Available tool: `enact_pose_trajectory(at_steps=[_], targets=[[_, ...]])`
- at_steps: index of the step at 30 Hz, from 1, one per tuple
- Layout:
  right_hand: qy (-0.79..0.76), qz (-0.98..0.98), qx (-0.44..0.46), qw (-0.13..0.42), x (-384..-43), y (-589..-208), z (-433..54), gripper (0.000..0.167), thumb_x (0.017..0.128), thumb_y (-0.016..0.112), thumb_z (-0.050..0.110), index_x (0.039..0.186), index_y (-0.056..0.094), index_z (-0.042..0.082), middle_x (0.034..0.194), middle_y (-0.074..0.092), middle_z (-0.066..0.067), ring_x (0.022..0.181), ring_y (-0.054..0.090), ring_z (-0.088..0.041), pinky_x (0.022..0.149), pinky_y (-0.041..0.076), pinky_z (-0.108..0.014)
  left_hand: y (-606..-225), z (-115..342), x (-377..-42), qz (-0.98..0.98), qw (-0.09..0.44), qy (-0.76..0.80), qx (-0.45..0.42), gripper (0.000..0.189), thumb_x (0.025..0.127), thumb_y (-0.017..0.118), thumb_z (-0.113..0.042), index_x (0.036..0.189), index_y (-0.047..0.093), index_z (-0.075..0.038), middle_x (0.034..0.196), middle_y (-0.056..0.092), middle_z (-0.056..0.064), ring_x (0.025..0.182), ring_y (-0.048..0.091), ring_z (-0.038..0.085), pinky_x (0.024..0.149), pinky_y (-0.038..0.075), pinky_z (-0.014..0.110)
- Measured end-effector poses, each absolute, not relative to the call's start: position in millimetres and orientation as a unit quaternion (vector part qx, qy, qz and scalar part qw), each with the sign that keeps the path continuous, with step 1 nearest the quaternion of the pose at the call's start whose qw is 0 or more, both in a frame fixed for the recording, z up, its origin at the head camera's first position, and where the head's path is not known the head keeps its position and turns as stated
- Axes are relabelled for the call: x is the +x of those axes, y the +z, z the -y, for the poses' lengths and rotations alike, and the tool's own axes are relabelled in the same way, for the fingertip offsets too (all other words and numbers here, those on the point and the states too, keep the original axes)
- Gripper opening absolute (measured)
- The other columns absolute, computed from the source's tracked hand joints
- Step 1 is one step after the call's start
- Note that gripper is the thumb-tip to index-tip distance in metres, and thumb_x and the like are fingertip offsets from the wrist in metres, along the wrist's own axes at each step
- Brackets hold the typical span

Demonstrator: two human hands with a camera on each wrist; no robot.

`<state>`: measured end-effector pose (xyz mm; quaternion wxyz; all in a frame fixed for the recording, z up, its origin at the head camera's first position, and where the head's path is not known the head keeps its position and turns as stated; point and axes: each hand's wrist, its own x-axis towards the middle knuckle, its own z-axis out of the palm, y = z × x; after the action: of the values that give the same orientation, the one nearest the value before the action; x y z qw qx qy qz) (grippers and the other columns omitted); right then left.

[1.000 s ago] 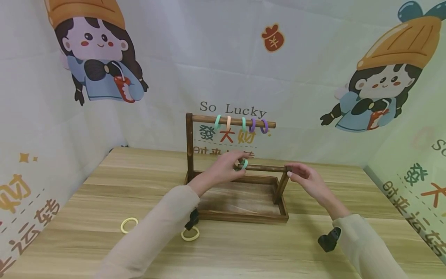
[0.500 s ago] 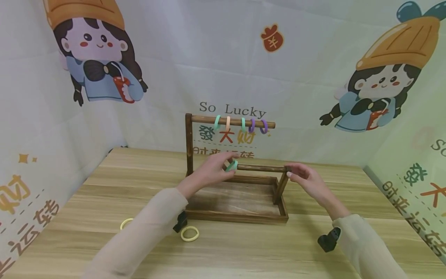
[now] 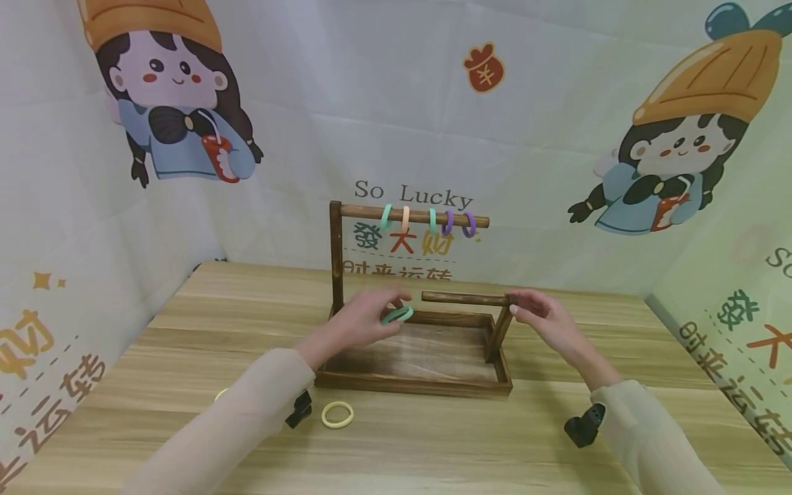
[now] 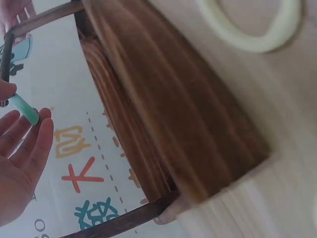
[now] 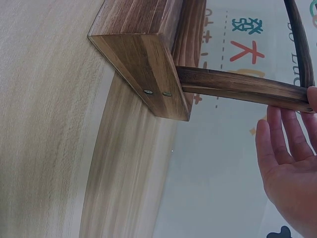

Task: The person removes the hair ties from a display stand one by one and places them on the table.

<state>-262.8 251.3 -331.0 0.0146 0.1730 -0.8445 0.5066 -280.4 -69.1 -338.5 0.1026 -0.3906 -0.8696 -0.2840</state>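
Note:
My left hand [image 3: 359, 320] pinches a mint green ring [image 3: 399, 315] between thumb and fingers, just left of the free end of the lower rod [image 3: 464, 299]. In the left wrist view the same mint green ring [image 4: 24, 107] shows edge-on between the thumb and fingertips. The rod belongs to a dark wooden rack [image 3: 337, 268] with a tray base. At the top of its short right post, my right hand [image 3: 547, 322] holds on, thumb in front and fingers behind. On the upper rod [image 3: 365, 212] hang several rings, among them a peach ring [image 3: 405, 219] and a purple ring [image 3: 471, 225].
A pale yellow ring [image 3: 337, 415] lies on the wooden table [image 3: 445, 447] in front of the tray. Another yellow ring [image 3: 221, 394] is mostly hidden by the left sleeve. A printed cloth [image 3: 396, 124] hangs behind the table.
The mint green ring has come off the left end of the lower rod as my left hand moved left and slightly down with it. My right hand stays on the post.

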Motion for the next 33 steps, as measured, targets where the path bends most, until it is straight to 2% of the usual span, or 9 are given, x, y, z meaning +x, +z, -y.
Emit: enact_pose_trajectory(at_steps=[5, 10, 15, 25, 33], targets=[[0.505, 0.845, 0.173, 0.014, -263, -331, -252, 0.045, 0.090, 0.052, 0.023, 0.126, 0.043, -0.003, 0.121, 0.047, -0.019, 0.108, 0.047, -0.029, 0.087, 0.041, -0.040, -345, 70, -269, 0.872, 0.090, -0.262, -0.404, 0.036, 0.078, 0.063, -0.011, 0.112, 0.055, -0.004, 0.095, 0.061, 0.003, 0.084, 0.057, 0.012, 0.070, 0.046, 0.025], [0.504, 0.846, 0.175, 0.018, -263, -331, -251, 0.044, 0.090, 0.052, 0.024, 0.125, 0.044, -0.002, 0.120, 0.048, -0.019, 0.107, 0.047, -0.028, 0.086, 0.041, -0.037, -354, 72, -254, 0.873, 0.078, -0.238, -0.419, 0.038, 0.080, 0.063, -0.016, 0.116, 0.053, -0.009, 0.097, 0.061, 0.000, 0.084, 0.056, 0.010, 0.067, 0.046, 0.025], [0.505, 0.845, 0.175, 0.018, -263, -330, -251, 0.044, 0.090, 0.052, 0.024, 0.125, 0.044, -0.002, 0.120, 0.048, -0.019, 0.107, 0.047, -0.028, 0.086, 0.042, -0.035, -366, 72, -243, 0.857, 0.086, -0.214, -0.461, 0.039, 0.080, 0.063, -0.018, 0.116, 0.053, -0.007, 0.096, 0.061, -0.001, 0.080, 0.054, 0.007, 0.067, 0.045, 0.023], [0.504, 0.846, 0.173, 0.017, -262, -331, -251, 0.043, 0.090, 0.052, 0.024, 0.125, 0.045, -0.002, 0.121, 0.048, -0.020, 0.108, 0.047, -0.029, 0.087, 0.041, -0.039, -378, 73, -222, 0.846, 0.082, -0.170, -0.498, 0.038, 0.080, 0.064, -0.026, 0.113, 0.055, -0.010, 0.094, 0.059, -0.004, 0.077, 0.051, 0.005, 0.066, 0.044, 0.021], [0.502, 0.848, 0.172, 0.015, -262, -331, -251, 0.045, 0.090, 0.052, 0.024, 0.125, 0.044, -0.002, 0.122, 0.046, -0.020, 0.109, 0.045, -0.030, 0.088, 0.039, -0.043, -388, 76, -214, 0.846, 0.044, -0.183, -0.499, 0.039, 0.081, 0.064, -0.026, 0.114, 0.055, -0.008, 0.106, 0.059, -0.001, 0.089, 0.054, 0.006, 0.075, 0.045, 0.021]])
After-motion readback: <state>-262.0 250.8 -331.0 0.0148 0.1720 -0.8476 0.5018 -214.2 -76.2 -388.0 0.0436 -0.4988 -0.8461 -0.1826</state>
